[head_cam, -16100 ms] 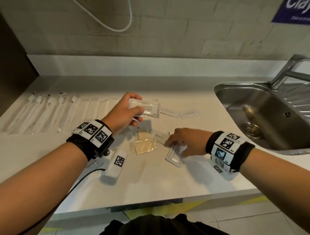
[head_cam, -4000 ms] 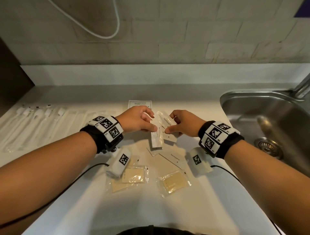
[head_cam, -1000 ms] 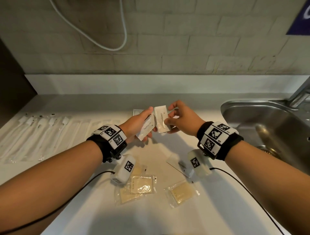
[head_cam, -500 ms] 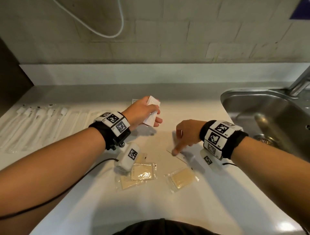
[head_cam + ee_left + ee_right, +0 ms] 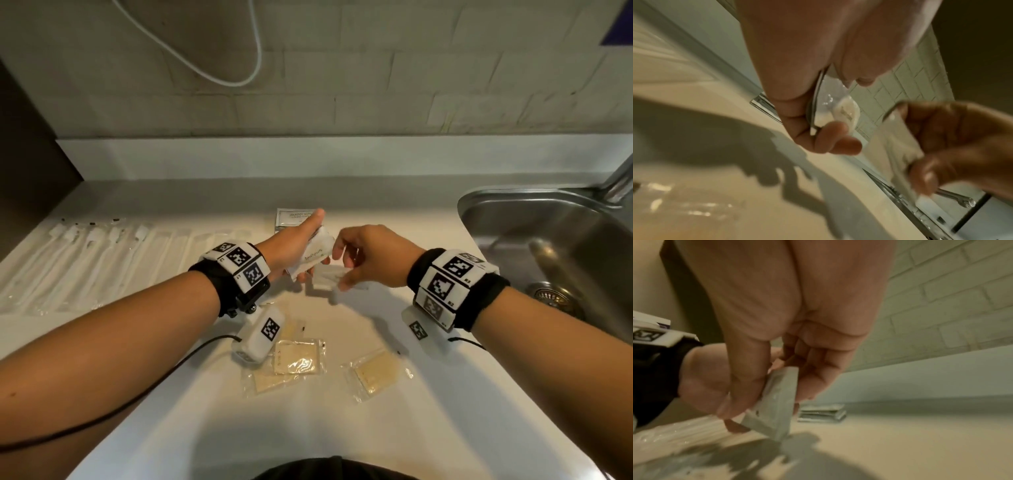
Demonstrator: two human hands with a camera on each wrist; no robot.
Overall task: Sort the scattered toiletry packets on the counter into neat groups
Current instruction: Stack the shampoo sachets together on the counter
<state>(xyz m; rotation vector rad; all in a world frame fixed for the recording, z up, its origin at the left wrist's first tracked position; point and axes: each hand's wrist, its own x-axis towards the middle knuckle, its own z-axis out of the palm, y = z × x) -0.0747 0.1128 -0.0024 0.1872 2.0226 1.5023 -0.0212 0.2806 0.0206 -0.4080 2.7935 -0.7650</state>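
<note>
above the white worktop (image 5: 445, 428) our left hand (image 5: 291, 246) grips a small stack of white toothpaste sachets (image 5: 317, 255), while our right hand (image 5: 370, 257) pinches one more white sachet (image 5: 325, 277) just beside them.

Toothbrushes (image 5: 85, 260) left, sink (image 5: 548, 240) right — soap packets (image 5: 299, 356) between, nearer.

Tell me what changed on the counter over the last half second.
The right hand came up off the counter gripping the white packet it was pressing and carried it toward the left hand. The left hand kept hold of its toothpaste packets. The three yellow soap packets, the wrapped toothbrushes and the shampoo sachets behind stayed where they were.
</note>
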